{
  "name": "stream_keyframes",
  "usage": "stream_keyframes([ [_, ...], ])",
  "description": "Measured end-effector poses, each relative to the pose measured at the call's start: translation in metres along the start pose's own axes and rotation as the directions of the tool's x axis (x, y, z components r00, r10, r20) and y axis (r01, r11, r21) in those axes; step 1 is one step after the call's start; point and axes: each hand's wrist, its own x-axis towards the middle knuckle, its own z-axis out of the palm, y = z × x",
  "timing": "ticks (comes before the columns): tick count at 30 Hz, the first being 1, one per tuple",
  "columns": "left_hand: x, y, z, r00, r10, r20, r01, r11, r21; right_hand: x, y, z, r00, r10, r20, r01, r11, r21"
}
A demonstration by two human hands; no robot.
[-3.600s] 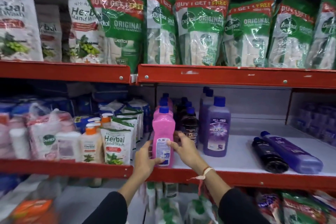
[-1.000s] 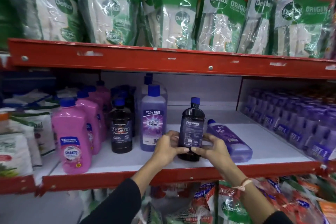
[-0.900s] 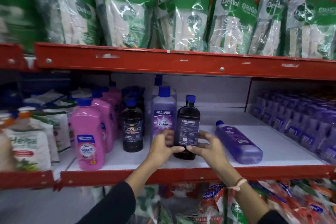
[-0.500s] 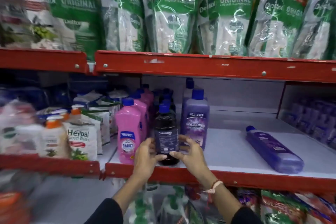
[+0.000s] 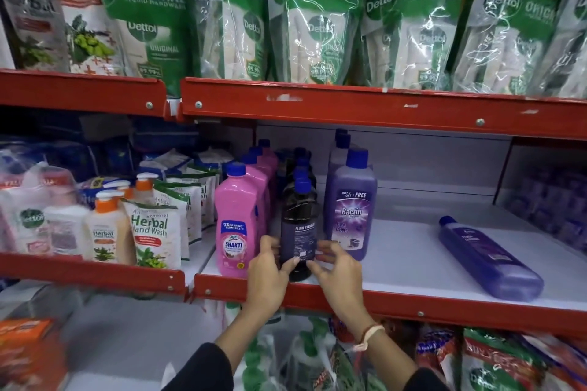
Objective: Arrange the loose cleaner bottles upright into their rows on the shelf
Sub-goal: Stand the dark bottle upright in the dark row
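Note:
A black floor cleaner bottle [image 5: 298, 225] with a blue cap stands upright at the front of the black row on the white shelf [image 5: 397, 263]. It sits between the pink Shakti bottles [image 5: 235, 219] and the purple Bactin bottles [image 5: 351, 209]. My left hand [image 5: 265, 276] grips its lower left side and my right hand [image 5: 338, 273] its lower right side. One purple bottle [image 5: 489, 257] lies flat on the shelf to the right, apart from both hands.
The red shelf lip [image 5: 413, 305] runs just under my hands. Herbal hand wash pouches and pump bottles [image 5: 127, 228] fill the left bay. Green Dettol refill packs [image 5: 317, 16] hang over the upper shelf. More purple bottles [image 5: 546, 206] stand in the right bay.
Both hands have carried the black bottle leftward from the open shelf area and set it at the front of the black row. The lying purple bottle has stayed in place.

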Motion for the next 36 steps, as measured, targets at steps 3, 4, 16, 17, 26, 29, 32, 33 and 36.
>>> stream_keyframes([
  [3, -0.003, 0.000, -0.008, 1.000, 0.012, -0.019, -0.013, 0.999, -0.035, 0.005, -0.002, -0.004, 0.973, -0.035, 0.227, 0.062, 0.992, -0.110],
  [4, -0.003, -0.002, -0.010, 1.000, 0.017, -0.002, -0.017, 0.998, -0.055, 0.010, -0.003, -0.006, 0.955, -0.045, 0.294, 0.088, 0.987, -0.134],
  [16, 0.004, 0.008, 0.003, 0.992, -0.094, 0.081, 0.093, 0.996, 0.014, 0.029, -0.001, -0.015, 0.845, 0.045, 0.533, -0.169, 0.968, 0.187],
  [17, 0.004, 0.007, 0.004, 0.994, -0.088, 0.069, 0.085, 0.996, 0.040, 0.030, -0.001, -0.014, 0.842, 0.041, 0.537, -0.157, 0.973, 0.172],
  [26, -0.006, 0.005, 0.007, 1.000, -0.026, 0.016, 0.023, 0.986, 0.163, 0.024, -0.002, -0.011, 0.907, 0.039, 0.420, -0.071, 0.996, 0.059],
  [29, -0.022, 0.016, 0.014, 0.972, 0.147, -0.185, -0.125, 0.984, 0.125, 0.022, -0.001, -0.018, 0.941, 0.025, 0.339, -0.036, 0.999, 0.026],
  [32, -0.029, 0.034, 0.029, 0.940, 0.288, -0.181, -0.283, 0.958, 0.052, 0.021, 0.004, -0.040, 0.973, 0.039, 0.228, -0.047, 0.998, 0.030],
  [33, -0.029, 0.042, 0.038, 0.945, 0.297, -0.134, -0.297, 0.955, 0.019, 0.022, 0.007, -0.053, 0.981, 0.052, 0.188, -0.061, 0.997, 0.040],
  [36, -0.025, 0.061, 0.072, 0.963, 0.270, 0.017, -0.270, 0.963, -0.017, 0.027, 0.021, -0.098, 0.993, 0.082, 0.085, -0.083, 0.997, 0.008],
])
